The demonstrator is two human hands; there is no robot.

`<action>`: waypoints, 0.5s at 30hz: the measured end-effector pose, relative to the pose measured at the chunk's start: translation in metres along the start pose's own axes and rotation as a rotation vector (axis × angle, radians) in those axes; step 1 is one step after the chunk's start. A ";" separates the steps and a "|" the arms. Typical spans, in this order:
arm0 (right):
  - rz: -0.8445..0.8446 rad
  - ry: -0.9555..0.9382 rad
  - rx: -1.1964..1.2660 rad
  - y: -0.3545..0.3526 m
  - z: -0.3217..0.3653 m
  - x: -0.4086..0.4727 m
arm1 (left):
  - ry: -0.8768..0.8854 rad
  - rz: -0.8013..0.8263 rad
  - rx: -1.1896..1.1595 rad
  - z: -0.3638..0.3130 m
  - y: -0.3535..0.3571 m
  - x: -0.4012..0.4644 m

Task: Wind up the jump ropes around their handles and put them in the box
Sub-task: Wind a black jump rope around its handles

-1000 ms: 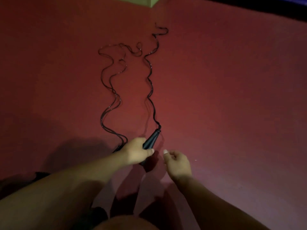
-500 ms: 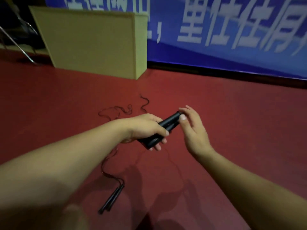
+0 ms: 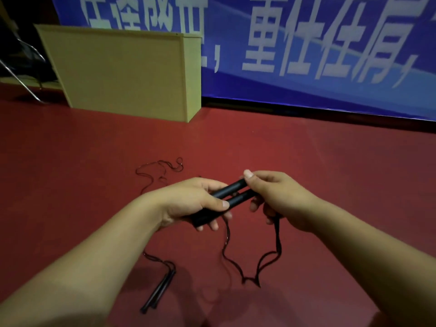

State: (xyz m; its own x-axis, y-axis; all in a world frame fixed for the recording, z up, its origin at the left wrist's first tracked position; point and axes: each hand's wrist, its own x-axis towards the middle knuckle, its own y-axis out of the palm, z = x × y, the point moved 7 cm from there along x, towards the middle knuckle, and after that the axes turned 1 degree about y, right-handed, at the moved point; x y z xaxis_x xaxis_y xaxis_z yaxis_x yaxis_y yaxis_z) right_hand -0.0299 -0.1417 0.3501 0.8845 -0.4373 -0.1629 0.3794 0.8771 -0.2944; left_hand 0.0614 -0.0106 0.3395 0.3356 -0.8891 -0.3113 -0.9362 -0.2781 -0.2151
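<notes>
My left hand grips a pair of dark jump-rope handles held side by side above the red floor. At the handles' far end my right hand pinches them, thumb on top, while the thin black rope hangs from under that hand and loops down to the floor. A second jump rope lies on the floor: its two black handles sit near my left forearm, and its rope snakes away behind my left hand. The tan cardboard box stands at the back left.
A blue banner with large white characters covers the back wall. A metal chair leg shows at the far left beside the box. The red floor stretches out to the right.
Both hands lifted the handles off the floor and the camera tilted up. My right hand went from reaching for the handle tips to pinching them, and the rope now hangs below it.
</notes>
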 end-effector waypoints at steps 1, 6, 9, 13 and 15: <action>0.013 -0.021 0.032 0.004 -0.002 0.000 | 0.004 0.005 0.031 -0.002 0.001 -0.002; -0.063 -0.097 0.255 -0.001 0.010 0.013 | 0.058 -0.172 -0.322 -0.013 -0.026 -0.010; -0.148 -0.041 0.445 -0.004 0.014 0.019 | 0.158 -0.287 -0.649 -0.018 -0.041 -0.014; -0.189 -0.017 0.588 0.006 0.008 0.021 | 0.257 -0.376 -0.850 -0.011 -0.022 -0.003; -0.198 0.004 0.639 0.013 -0.007 0.017 | 0.241 -0.411 -0.846 0.003 -0.004 0.008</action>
State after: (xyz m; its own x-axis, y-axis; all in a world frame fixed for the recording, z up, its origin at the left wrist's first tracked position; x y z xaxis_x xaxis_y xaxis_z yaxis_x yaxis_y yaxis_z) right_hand -0.0120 -0.1389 0.3372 0.7809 -0.6019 -0.1671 0.6220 0.7246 0.2968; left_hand 0.0681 -0.0154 0.3354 0.7108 -0.6889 -0.1421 -0.5484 -0.6693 0.5014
